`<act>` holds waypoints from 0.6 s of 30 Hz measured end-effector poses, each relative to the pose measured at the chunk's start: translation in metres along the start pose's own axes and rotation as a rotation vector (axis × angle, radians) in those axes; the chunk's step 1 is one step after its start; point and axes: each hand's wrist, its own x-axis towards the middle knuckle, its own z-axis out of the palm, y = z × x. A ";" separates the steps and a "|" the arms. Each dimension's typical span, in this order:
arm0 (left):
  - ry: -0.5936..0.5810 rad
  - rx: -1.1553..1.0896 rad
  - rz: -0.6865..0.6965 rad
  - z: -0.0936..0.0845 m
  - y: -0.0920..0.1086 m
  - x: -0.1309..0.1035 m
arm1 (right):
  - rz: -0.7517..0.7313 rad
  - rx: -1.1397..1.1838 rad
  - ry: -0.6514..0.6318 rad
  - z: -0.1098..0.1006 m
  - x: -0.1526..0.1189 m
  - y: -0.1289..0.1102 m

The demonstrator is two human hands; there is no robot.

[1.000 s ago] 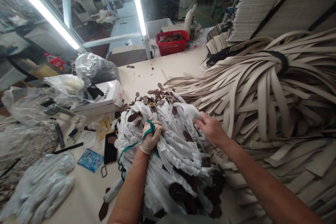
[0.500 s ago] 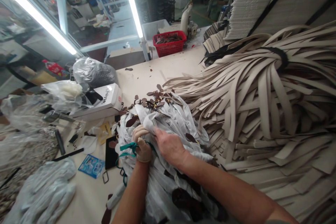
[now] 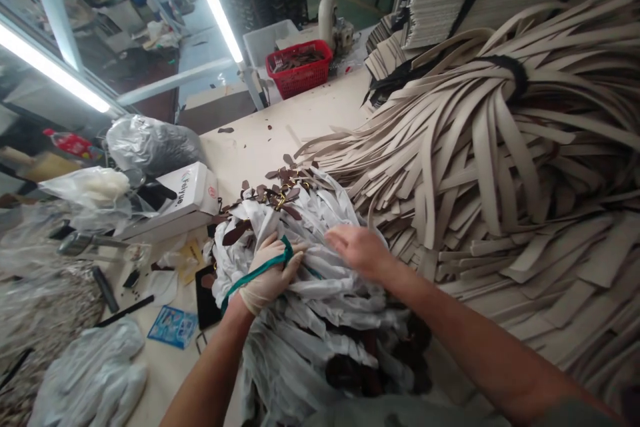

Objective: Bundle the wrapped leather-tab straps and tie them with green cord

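A large bundle of white-wrapped straps (image 3: 325,307), with dark brown leather tabs (image 3: 280,197) and gold-coloured rings at its far end, lies in front of me. My left hand (image 3: 267,273), in a pale glove, rests palm down on the bundle with the thumb spread from the fingers. A teal ribbon (image 3: 257,271) runs across the back of this glove. To its right, my bare right hand (image 3: 360,250) is over the bundle with its fingers curled together. Whatever may be inside those fingers is hidden.
Beige straps (image 3: 450,147) tied with a black band are heaped at right. A red basket (image 3: 300,77) stands at the back. At left are a white box (image 3: 193,190), a blue packet (image 3: 173,327), plastic bags (image 3: 90,373) and a black bar (image 3: 125,311).
My right hand has moved right, away from my left hand. The left hand has turned and flattened on the bundle, the teal ribbon now across its back. The view has shifted slightly.
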 end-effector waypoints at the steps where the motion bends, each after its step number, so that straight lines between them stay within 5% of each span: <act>1: -0.021 0.007 -0.002 0.001 -0.002 -0.002 | 0.151 -0.046 0.093 -0.009 0.003 0.020; 3: -0.028 0.011 -0.010 0.003 -0.004 -0.006 | 0.359 -0.092 0.107 -0.014 0.014 0.056; 7: -0.011 0.041 -0.002 0.005 -0.003 0.000 | 0.387 0.055 -0.074 0.014 0.032 0.087; 10: -0.021 0.107 0.031 0.005 -0.002 0.015 | 0.334 0.063 -0.056 0.034 0.032 0.078; 15: 0.069 0.196 0.137 -0.001 0.022 0.054 | 0.021 -0.247 -0.060 0.045 0.023 0.043; 18: -0.079 0.175 0.261 0.004 0.039 0.087 | -0.079 -0.239 -0.070 0.056 0.027 0.024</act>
